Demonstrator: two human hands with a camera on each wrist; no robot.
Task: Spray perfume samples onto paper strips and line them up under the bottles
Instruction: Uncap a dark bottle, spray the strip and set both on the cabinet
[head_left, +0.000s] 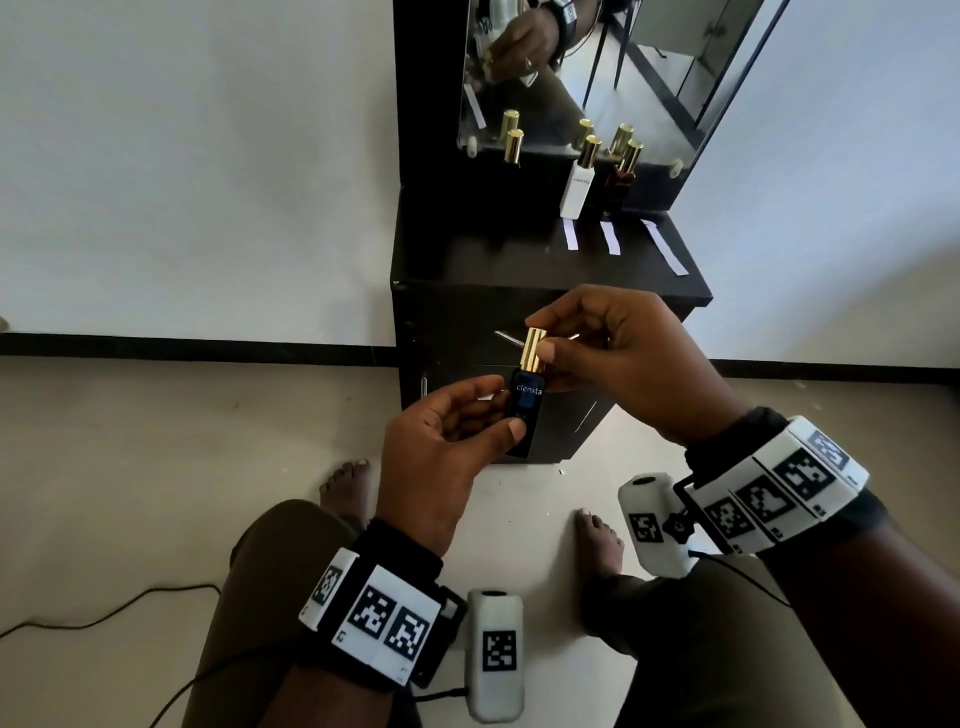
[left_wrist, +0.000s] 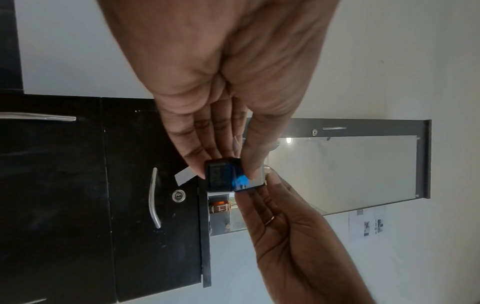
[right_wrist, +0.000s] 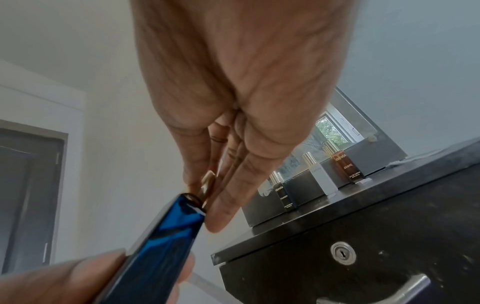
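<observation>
My left hand (head_left: 506, 409) grips the body of a dark blue perfume bottle (head_left: 522, 410) held in the air in front of the black cabinet (head_left: 467, 260). My right hand (head_left: 537, 338) pinches the bottle's gold cap (head_left: 535, 347), which sits on the neck. The right wrist view shows the cap (right_wrist: 207, 185) between the fingertips above the blue bottle (right_wrist: 161, 246). A white paper strip (left_wrist: 184, 174) pokes out behind the hands; which hand holds it I cannot tell. On the cabinet stand a black bottle (right_wrist: 284, 197), a white bottle (head_left: 576, 187) and an amber bottle (head_left: 621, 182). Three paper strips (head_left: 611, 238) lie in front of them.
A mirror (head_left: 649, 78) leans at the back of the cabinet top and reflects the bottles and a hand. The cabinet front has a metal handle (left_wrist: 153, 197) and a lock (left_wrist: 178, 195). My bare feet (head_left: 597, 540) stand on the pale floor, where a black cable (head_left: 104, 613) lies at left.
</observation>
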